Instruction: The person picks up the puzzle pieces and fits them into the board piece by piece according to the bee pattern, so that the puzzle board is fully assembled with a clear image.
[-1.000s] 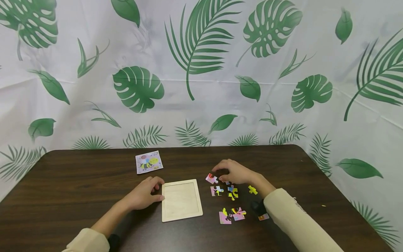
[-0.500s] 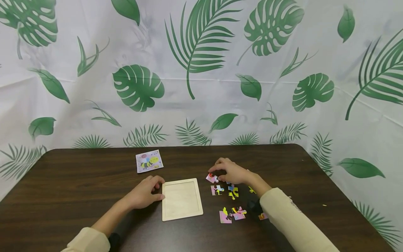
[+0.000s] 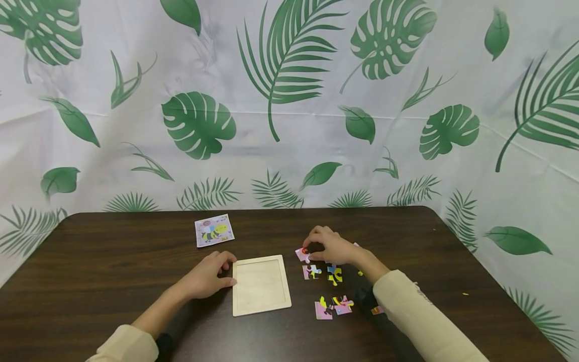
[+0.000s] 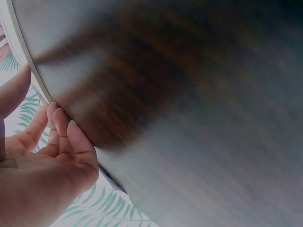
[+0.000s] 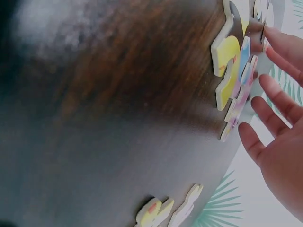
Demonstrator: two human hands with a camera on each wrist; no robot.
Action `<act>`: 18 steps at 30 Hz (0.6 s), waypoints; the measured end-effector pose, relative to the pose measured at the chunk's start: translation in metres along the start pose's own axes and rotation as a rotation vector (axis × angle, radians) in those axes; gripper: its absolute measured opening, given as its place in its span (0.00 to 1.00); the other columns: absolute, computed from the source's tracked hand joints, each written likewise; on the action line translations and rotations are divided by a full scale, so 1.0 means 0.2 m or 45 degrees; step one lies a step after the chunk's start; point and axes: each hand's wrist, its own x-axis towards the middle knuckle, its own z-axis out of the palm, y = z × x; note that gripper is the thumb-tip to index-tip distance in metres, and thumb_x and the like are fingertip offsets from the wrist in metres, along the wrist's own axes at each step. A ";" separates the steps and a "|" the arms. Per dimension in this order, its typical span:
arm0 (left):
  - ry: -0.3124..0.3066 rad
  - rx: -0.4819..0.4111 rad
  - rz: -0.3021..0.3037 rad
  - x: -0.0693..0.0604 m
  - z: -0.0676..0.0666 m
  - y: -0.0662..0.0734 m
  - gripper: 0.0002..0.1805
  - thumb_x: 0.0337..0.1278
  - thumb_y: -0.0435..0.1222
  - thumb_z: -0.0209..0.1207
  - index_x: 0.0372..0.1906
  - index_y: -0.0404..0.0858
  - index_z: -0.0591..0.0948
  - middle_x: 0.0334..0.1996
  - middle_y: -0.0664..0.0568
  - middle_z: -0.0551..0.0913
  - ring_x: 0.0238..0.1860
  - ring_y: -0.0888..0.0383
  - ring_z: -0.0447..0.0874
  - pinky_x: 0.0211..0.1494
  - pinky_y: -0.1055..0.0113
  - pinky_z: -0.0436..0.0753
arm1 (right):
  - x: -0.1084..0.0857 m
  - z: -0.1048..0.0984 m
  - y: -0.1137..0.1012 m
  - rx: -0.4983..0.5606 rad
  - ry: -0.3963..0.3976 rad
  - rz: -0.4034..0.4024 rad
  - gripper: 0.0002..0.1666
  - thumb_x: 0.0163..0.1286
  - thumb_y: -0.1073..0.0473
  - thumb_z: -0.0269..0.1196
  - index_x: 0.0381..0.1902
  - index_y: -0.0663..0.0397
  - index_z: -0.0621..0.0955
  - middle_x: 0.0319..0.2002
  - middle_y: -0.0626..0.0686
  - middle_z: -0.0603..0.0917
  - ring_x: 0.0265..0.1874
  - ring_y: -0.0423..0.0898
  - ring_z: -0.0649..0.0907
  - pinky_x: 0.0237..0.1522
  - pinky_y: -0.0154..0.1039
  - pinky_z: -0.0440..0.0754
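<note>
My left hand (image 3: pixel 205 276) rests its thumb and fingertips against the left edge of a square wooden puzzle tray (image 3: pixel 262 309). In the left wrist view, the left hand (image 4: pixel 57 158) touches the tray's thin rim with loosely bent fingers. Farther right, my right hand (image 3: pixel 334 247) pinches a pink puzzle piece (image 3: pixel 300 255) with a red spot between thumb and index finger, low at the table. Its other fingers are spread in the right wrist view, where the right hand (image 5: pixel 281 132) is beside several pieces. Part of the held piece is hidden by the fingers.
A bee picture card (image 3: pixel 214 231) lies behind the tray. Several loose pieces, among them a pink-and-blue one (image 3: pixel 311 272), a yellow-and-blue one (image 3: pixel 334 275) and a pink corner (image 3: pixel 323 309), lie on the dark table (image 3: pixel 113 261). A leaf-print curtain (image 3: pixel 289 166) hangs behind.
My right hand has shifted slightly left, and the pink piece has turned a little under its fingers. The left hand and the tray stay in place.
</note>
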 end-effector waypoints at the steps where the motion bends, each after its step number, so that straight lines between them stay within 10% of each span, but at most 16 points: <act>1: 0.000 0.000 -0.001 0.00 0.00 0.00 0.20 0.46 0.33 0.66 0.46 0.35 0.73 0.32 0.50 0.69 0.34 0.55 0.68 0.37 0.60 0.70 | 0.00 0.00 0.00 -0.004 0.009 0.003 0.13 0.61 0.57 0.64 0.44 0.51 0.79 0.46 0.53 0.72 0.48 0.53 0.68 0.48 0.57 0.62; 18: -0.007 0.014 -0.009 0.00 0.00 0.01 0.20 0.47 0.33 0.66 0.46 0.36 0.73 0.33 0.50 0.69 0.35 0.54 0.68 0.38 0.59 0.70 | 0.01 0.00 0.00 0.023 0.059 0.047 0.14 0.56 0.55 0.67 0.40 0.52 0.80 0.42 0.50 0.73 0.46 0.51 0.69 0.48 0.57 0.60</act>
